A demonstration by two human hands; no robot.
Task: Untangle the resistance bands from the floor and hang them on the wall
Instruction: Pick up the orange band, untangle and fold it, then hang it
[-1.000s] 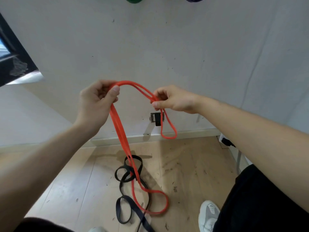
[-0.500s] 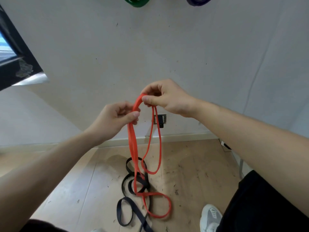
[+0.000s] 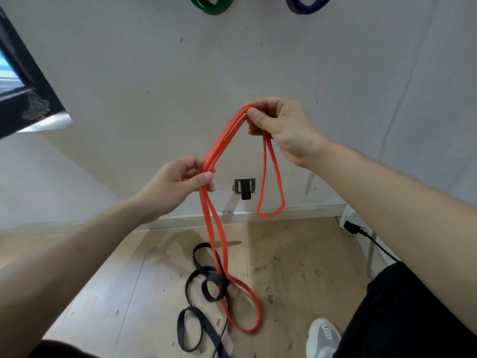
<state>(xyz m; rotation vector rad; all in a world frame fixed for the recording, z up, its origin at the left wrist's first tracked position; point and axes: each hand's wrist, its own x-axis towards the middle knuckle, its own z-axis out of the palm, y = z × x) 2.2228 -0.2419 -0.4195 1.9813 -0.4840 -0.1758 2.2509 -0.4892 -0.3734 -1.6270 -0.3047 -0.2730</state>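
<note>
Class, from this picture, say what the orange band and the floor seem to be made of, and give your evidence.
Orange band: probably matte rubber or latex; a thin flat strip that droops limply and folds without creasing. Floor: pale wood or wood-look laminate, dull finish; plank seams and scuffs show, though the picture leaves open which.

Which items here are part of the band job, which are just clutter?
Job: orange band, held by left hand and right hand; black band on floor; green band and purple band on wall.
Clutter: black cable, wall bracket, sneaker.
</note>
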